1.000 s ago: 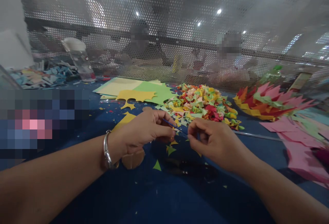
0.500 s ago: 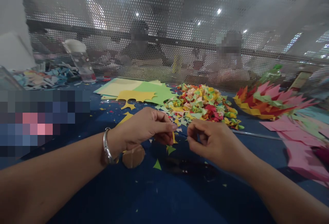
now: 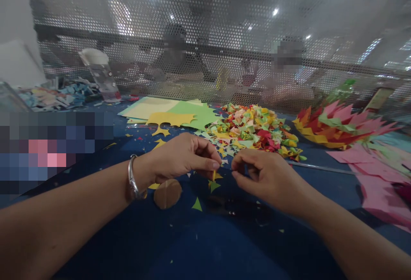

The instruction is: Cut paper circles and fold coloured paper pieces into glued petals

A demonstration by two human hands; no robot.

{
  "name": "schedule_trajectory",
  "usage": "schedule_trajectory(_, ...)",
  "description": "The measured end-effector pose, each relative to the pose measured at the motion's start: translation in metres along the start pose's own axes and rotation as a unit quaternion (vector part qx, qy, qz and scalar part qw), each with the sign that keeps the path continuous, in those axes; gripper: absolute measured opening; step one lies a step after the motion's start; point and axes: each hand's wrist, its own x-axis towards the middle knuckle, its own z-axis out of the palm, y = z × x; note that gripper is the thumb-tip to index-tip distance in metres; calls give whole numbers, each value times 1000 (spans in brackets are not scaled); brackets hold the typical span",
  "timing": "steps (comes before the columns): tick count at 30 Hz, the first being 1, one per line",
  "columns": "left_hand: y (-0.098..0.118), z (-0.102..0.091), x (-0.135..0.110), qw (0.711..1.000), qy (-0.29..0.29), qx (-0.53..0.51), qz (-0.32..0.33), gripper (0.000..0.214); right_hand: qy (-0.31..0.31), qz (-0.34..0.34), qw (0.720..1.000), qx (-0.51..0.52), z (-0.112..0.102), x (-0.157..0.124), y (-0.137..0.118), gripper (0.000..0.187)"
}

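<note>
My left hand [image 3: 183,158], with a silver bangle on the wrist, pinches a small yellow paper piece [image 3: 214,174] between thumb and forefinger above the blue table [image 3: 199,245]. My right hand [image 3: 265,173] is close beside it, fingers pinched on a thin stick [image 3: 229,168] that runs toward the paper piece and is mostly hidden. A pile of small folded coloured paper pieces [image 3: 253,132] lies just beyond both hands.
Yellow and green paper sheets [image 3: 173,113] lie at the back left, a spiky red-orange paper form [image 3: 337,128] and pink sheets [image 3: 379,173] at the right. A round brown disc [image 3: 167,193] and black scissors [image 3: 237,209] lie near my hands. A perforated screen [image 3: 224,36] stands behind, with people beyond it.
The thin blue stick, plain between my hands a second ago, is now mostly hidden. My hands have drawn closer together, and a small yellow piece now shows at my left fingertips.
</note>
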Motion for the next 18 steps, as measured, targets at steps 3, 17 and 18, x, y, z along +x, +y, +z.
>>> schedule_trajectory(3, 0, -1, 1, 1000, -2, 16, -3, 10, -6, -19, 1000, 7, -1, 1, 0, 7)
schedule_trajectory(17, -1, -3, 1, 998, 6, 59, 20, 14, -14, -32, 999, -7, -3, 0, 1, 5)
schedule_trajectory(18, -1, -3, 0, 998, 7, 58, 22, 14, -14, -30, 999, -10, -3, 0, 0, 5)
